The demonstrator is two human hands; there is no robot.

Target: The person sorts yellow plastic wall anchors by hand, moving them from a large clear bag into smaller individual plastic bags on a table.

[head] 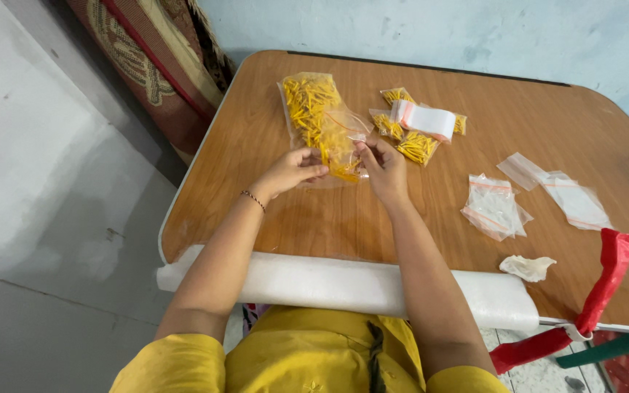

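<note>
Clear zip bags of yellow sticks (322, 120) mid-table, smaller filled ones (413, 142) just beside, empty clear bags (495, 209) rightward.

Wooden table (518, 116) with rounded corners, filling the centre and right of the frame. On it: large clear bag of yellow sticks (313, 102) at upper centre; small filled bags (416, 145) beside it under a white bag stack (424, 118); empty clear bags (495, 208) and (576, 200) at right; crumpled white scrap (527, 267) lower right; white foam roll (343, 284) along the near edge.
</note>
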